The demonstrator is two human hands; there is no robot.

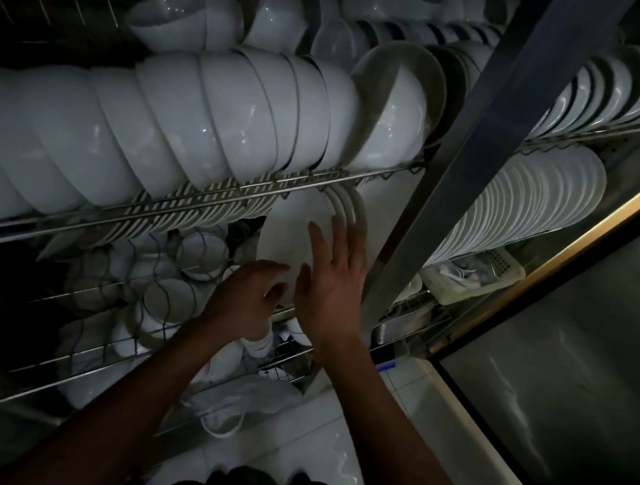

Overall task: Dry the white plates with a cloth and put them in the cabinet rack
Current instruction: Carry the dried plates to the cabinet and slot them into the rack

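White plate (284, 232): left hand (247, 298) grips.

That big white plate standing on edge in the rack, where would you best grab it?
Probably by its bare lower rim, coming from the front. The plate stands upright, its top tucked under the wire shelf, and the left hand already grips there; the right hand lies flat against it.

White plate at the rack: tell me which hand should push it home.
Right, probably. The right hand lies flat and open against the white plate, while the left hand grips its lower edge, steadying it.
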